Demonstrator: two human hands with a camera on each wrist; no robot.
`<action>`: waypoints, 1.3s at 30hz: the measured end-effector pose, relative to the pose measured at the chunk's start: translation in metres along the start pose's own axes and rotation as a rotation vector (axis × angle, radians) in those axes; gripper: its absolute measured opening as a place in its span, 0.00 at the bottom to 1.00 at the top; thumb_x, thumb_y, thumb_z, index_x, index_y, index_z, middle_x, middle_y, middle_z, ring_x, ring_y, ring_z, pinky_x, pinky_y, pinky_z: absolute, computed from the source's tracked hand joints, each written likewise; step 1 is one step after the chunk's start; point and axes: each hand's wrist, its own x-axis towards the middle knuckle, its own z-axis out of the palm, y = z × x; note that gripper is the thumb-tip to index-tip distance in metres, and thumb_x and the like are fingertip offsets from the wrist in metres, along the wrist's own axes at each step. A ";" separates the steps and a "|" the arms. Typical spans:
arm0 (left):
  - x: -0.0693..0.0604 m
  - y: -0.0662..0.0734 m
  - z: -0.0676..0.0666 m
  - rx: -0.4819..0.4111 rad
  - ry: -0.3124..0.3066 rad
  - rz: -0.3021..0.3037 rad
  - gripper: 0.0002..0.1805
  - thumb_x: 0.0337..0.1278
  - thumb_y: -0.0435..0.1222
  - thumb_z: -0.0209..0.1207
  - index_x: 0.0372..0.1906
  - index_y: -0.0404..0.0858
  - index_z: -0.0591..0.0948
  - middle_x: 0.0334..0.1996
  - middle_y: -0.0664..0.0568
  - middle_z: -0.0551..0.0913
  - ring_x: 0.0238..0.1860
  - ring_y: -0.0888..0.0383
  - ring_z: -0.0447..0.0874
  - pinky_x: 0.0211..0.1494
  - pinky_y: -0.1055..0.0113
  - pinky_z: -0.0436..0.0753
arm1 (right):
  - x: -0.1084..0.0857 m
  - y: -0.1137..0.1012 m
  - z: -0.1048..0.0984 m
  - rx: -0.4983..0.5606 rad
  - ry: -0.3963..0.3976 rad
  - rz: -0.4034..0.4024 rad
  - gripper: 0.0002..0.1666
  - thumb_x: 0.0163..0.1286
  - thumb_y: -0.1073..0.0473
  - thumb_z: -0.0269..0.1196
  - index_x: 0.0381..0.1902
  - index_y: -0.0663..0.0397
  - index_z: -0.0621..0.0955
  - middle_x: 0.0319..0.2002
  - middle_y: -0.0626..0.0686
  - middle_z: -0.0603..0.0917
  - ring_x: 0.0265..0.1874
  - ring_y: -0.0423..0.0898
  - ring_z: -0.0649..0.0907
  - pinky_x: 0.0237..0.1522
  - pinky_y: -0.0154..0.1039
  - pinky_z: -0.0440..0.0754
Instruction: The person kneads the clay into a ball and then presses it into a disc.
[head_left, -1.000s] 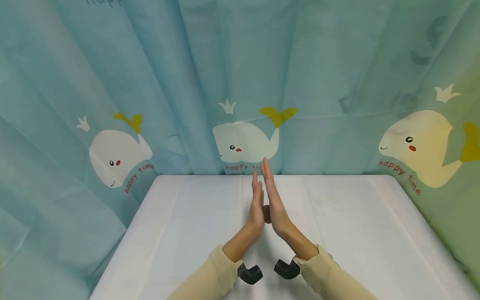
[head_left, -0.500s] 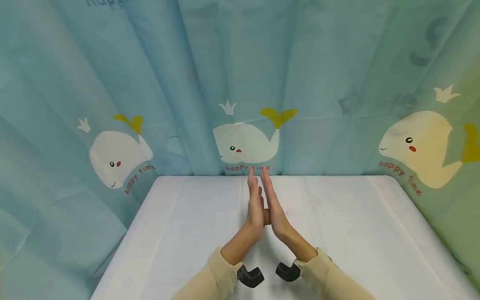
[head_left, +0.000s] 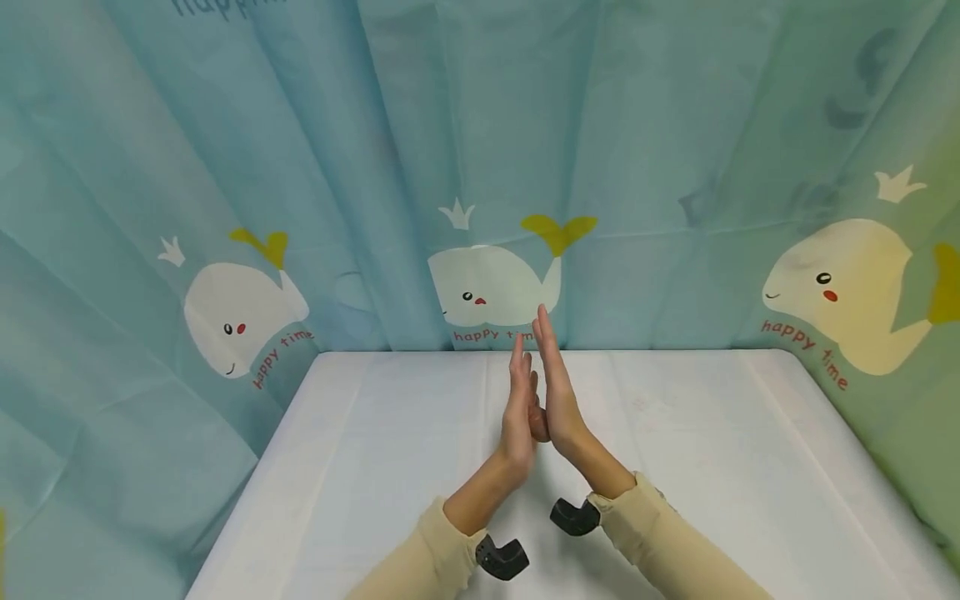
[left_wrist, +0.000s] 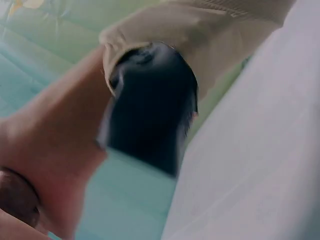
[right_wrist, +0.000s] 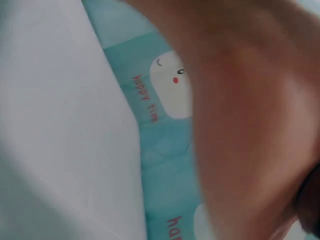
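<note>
A small brown rounded object (head_left: 538, 423) is pressed between two upright palms in the head view, partly hidden by them. The left hand (head_left: 519, 408) has its fingers straight and touches it from the left. On its other side stands the right hand (head_left: 558, 392), also straight-fingered, with its fingertips farther forward than the left ones. The left wrist view shows the dark round object (left_wrist: 19, 197) at the lower left, between skin surfaces. A blurred hand fills much of the right wrist view, with the dark object (right_wrist: 309, 205) at the edge.
Below the hands lies a white-covered table (head_left: 397, 433). A blue-green curtain (head_left: 645, 167) with whale prints hangs behind and beside it. Both beige sleeves have a black device at the cuff, the left one (head_left: 502, 558) and the right one (head_left: 575, 517).
Over the last half second the right hand has slid forward against the left, from about level fingertips to farther ahead. Both hands are slightly farther right, with the brown object still between them.
</note>
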 end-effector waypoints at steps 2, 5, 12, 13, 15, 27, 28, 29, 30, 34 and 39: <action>0.000 0.001 0.000 -0.022 -0.008 -0.006 0.33 0.80 0.60 0.25 0.84 0.62 0.39 0.84 0.52 0.35 0.83 0.49 0.34 0.82 0.49 0.39 | 0.003 0.005 -0.002 -0.010 0.037 0.031 0.33 0.85 0.39 0.27 0.84 0.25 0.44 0.82 0.37 0.48 0.80 0.39 0.48 0.77 0.61 0.38; -0.002 0.002 0.000 -0.037 -0.023 -0.033 0.33 0.80 0.61 0.26 0.83 0.66 0.40 0.83 0.52 0.34 0.83 0.46 0.34 0.81 0.47 0.39 | 0.005 0.012 -0.004 -0.020 0.091 0.071 0.32 0.84 0.37 0.28 0.83 0.21 0.45 0.81 0.36 0.49 0.80 0.40 0.49 0.77 0.62 0.38; 0.006 0.006 -0.001 0.107 0.101 0.024 0.33 0.81 0.59 0.27 0.84 0.63 0.42 0.83 0.59 0.38 0.82 0.52 0.35 0.80 0.43 0.46 | -0.004 0.023 0.003 0.017 -0.003 0.088 0.33 0.85 0.40 0.23 0.84 0.28 0.43 0.83 0.41 0.44 0.81 0.42 0.43 0.77 0.61 0.38; 0.009 0.005 -0.002 0.133 0.124 0.031 0.32 0.81 0.59 0.27 0.84 0.63 0.43 0.83 0.61 0.39 0.82 0.53 0.36 0.79 0.42 0.46 | -0.006 0.022 0.005 0.020 -0.030 0.090 0.33 0.85 0.41 0.23 0.84 0.28 0.43 0.83 0.42 0.44 0.81 0.43 0.43 0.77 0.62 0.37; 0.013 0.002 -0.005 0.166 0.165 0.032 0.32 0.82 0.58 0.27 0.84 0.62 0.44 0.83 0.62 0.39 0.82 0.54 0.36 0.79 0.40 0.46 | -0.011 0.020 0.008 0.026 -0.075 0.099 0.32 0.86 0.41 0.24 0.84 0.24 0.43 0.83 0.42 0.45 0.81 0.43 0.43 0.77 0.63 0.37; 0.015 -0.003 -0.008 0.119 0.164 -0.027 0.33 0.82 0.57 0.23 0.84 0.58 0.42 0.84 0.55 0.38 0.82 0.46 0.37 0.79 0.39 0.45 | -0.014 0.003 0.011 0.038 -0.062 -0.009 0.33 0.85 0.41 0.31 0.84 0.26 0.46 0.82 0.38 0.48 0.81 0.40 0.45 0.76 0.63 0.36; 0.012 -0.001 -0.005 0.094 0.139 -0.036 0.33 0.81 0.58 0.24 0.84 0.58 0.42 0.84 0.54 0.37 0.82 0.45 0.38 0.79 0.40 0.47 | -0.011 0.004 0.010 0.036 -0.042 -0.021 0.33 0.85 0.41 0.31 0.84 0.26 0.46 0.82 0.38 0.49 0.81 0.40 0.46 0.76 0.62 0.37; 0.009 0.002 -0.002 0.066 0.121 -0.047 0.33 0.81 0.59 0.24 0.84 0.60 0.42 0.84 0.53 0.38 0.82 0.44 0.39 0.79 0.40 0.49 | -0.009 0.005 0.008 0.036 -0.028 -0.036 0.33 0.85 0.41 0.31 0.84 0.27 0.46 0.82 0.38 0.49 0.81 0.40 0.47 0.77 0.61 0.38; 0.006 0.005 0.001 0.046 0.109 -0.051 0.33 0.80 0.60 0.25 0.84 0.61 0.42 0.84 0.52 0.38 0.82 0.43 0.39 0.79 0.41 0.51 | -0.007 0.006 0.007 0.034 -0.017 -0.053 0.33 0.85 0.42 0.30 0.84 0.27 0.46 0.82 0.39 0.48 0.81 0.40 0.47 0.77 0.60 0.39; -0.001 0.015 0.007 0.018 0.113 -0.033 0.34 0.79 0.62 0.29 0.83 0.63 0.45 0.83 0.51 0.39 0.82 0.44 0.41 0.79 0.46 0.51 | 0.000 0.012 0.001 0.013 -0.001 -0.103 0.32 0.86 0.45 0.28 0.84 0.29 0.46 0.82 0.37 0.46 0.81 0.38 0.46 0.77 0.56 0.41; 0.000 0.015 0.004 0.071 0.149 -0.043 0.33 0.78 0.63 0.30 0.83 0.66 0.47 0.83 0.57 0.41 0.81 0.49 0.46 0.59 0.59 0.69 | -0.007 0.016 0.003 0.012 -0.043 -0.076 0.32 0.87 0.48 0.26 0.84 0.29 0.45 0.83 0.38 0.44 0.81 0.39 0.44 0.77 0.59 0.39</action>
